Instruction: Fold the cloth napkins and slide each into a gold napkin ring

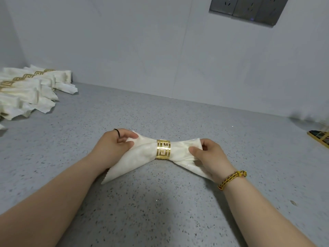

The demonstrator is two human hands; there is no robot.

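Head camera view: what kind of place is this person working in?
Probably an indoor prep counter, perhaps a kitchen or catering room: a speckled grey countertop against a plain wall, power sockets above it, and a row of ringed napkins at the left.

A grey speckled countertop point(160, 107) fills the lower view and runs back to a plain pale wall point(106, 41) with a faint vertical seam point(183, 50). Top right, a brushed-metal socket panel point(249, 8) sits on that wall, a tiny blue light at its lower edge. The lighting is soft and even.
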